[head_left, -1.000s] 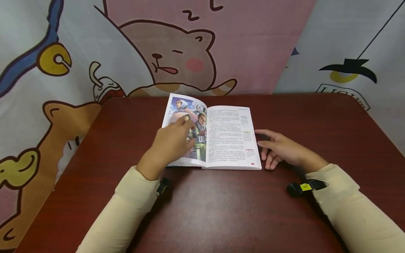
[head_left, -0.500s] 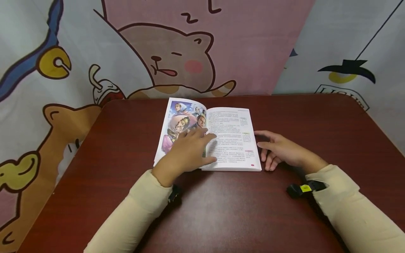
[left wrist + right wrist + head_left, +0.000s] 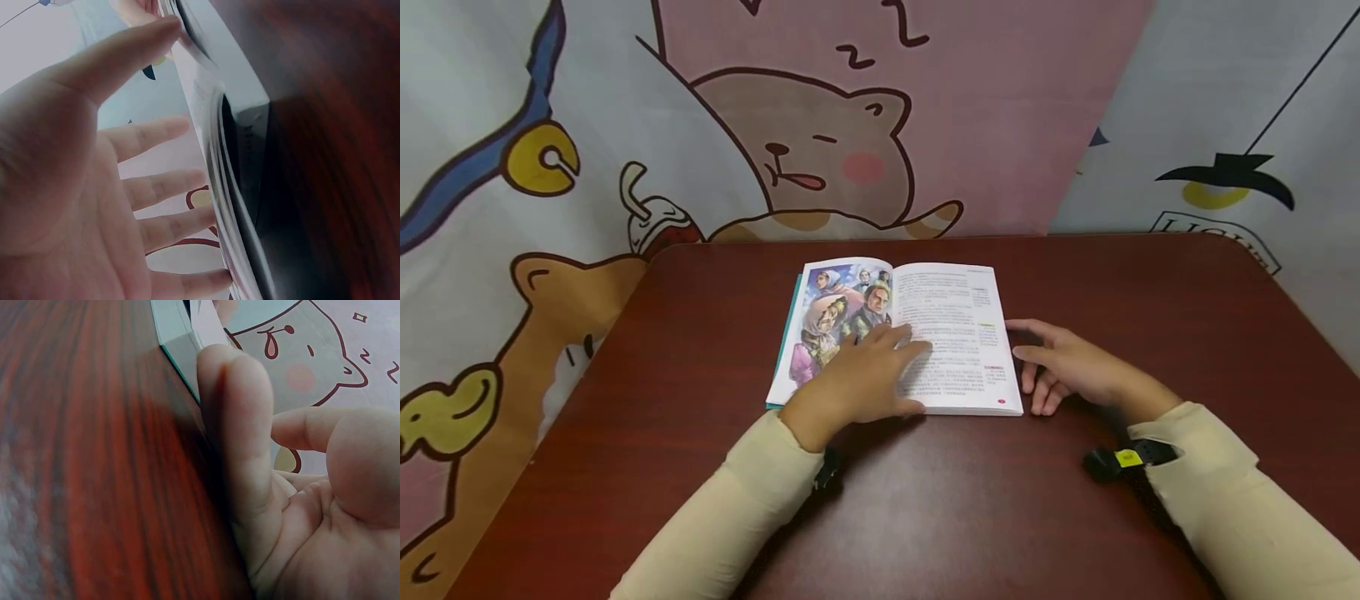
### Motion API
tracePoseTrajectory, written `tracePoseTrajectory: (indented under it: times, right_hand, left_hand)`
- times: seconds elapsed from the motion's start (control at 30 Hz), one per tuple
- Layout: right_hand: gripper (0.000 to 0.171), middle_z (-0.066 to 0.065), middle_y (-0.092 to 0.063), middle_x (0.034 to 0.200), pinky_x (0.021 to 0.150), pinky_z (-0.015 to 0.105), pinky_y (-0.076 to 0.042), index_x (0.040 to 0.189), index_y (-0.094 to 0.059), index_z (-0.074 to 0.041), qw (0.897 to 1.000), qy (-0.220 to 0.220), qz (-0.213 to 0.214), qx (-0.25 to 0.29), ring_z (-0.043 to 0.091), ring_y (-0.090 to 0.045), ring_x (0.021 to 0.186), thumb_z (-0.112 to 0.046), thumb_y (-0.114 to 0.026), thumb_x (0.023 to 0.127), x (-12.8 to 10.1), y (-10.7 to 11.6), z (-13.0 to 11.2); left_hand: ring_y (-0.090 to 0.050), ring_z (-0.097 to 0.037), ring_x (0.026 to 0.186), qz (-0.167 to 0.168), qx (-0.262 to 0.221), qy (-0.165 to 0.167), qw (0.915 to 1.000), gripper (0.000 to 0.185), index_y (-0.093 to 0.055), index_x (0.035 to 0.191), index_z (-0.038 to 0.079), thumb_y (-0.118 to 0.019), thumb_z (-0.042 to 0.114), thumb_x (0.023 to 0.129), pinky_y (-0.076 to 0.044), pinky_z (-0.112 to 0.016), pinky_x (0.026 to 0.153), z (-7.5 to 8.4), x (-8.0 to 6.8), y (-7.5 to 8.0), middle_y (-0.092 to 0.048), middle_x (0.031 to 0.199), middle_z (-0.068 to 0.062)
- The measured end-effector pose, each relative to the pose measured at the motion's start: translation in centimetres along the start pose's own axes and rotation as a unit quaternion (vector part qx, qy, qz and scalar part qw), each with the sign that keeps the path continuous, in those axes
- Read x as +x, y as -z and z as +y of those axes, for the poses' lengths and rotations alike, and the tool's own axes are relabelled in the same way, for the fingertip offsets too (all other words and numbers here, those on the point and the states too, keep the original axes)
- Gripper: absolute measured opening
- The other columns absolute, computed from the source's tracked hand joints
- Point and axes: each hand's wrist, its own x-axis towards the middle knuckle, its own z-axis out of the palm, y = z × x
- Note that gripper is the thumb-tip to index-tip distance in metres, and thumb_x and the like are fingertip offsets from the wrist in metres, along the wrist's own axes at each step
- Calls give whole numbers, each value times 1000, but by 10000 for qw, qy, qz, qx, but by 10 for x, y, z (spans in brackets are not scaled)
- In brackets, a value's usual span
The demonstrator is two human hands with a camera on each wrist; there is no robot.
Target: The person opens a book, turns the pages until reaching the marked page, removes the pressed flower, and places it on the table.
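Directly beneath the open book, brown table. Over the book's lower middle, left hand with fingers and thumb spread, contact hard to tell. At the book's right edge, right hand, fingers loosely bent. Behind the book, cartoon-printed backdrop.

Left hand partly hides illustration (page text too small to read).
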Motion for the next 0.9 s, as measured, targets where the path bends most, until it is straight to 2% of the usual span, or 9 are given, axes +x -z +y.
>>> tracePoseTrajectory:
  times: [0.23, 0.6, 0.9]
  right_hand:
    - [63, 12, -59, 75, 55, 42, -59, 160, -11, -19, 10000, 5, -18, 8, 26, -67, 54, -22, -45, 107, -1, -1, 1]
    - [62, 13, -59, 75, 54, 42, -58, 160, -11, -20, 10000, 0, -15, 13, 26, -67, 54, -21, -44, 107, -1, 0, 0]
    - [62, 13, -59, 77, 54, 42, -59, 160, -11, -20, 10000, -15, -6, 20, 26, -68, 55, -21, -44, 107, -2, 0, -1]
  left_hand:
    - [-26, -39, 151, -199, -62, 31, 9998, 80, -39, 154, 29, -72, 55, 86, -25, -69, 114, 1, 1, -5, -31, 164, -5]
    - [-30, -31, 151, -293, 2, 20, 9996, 75, -40, 154, 30, -69, 54, 89, -26, -68, 114, 2, 1, -5, -31, 164, -4]
    - [-27, -33, 152, -350, -83, -21, 9994, 73, -40, 154, 31, -68, 53, 90, -24, -68, 114, 1, 1, -4, -29, 165, -3]
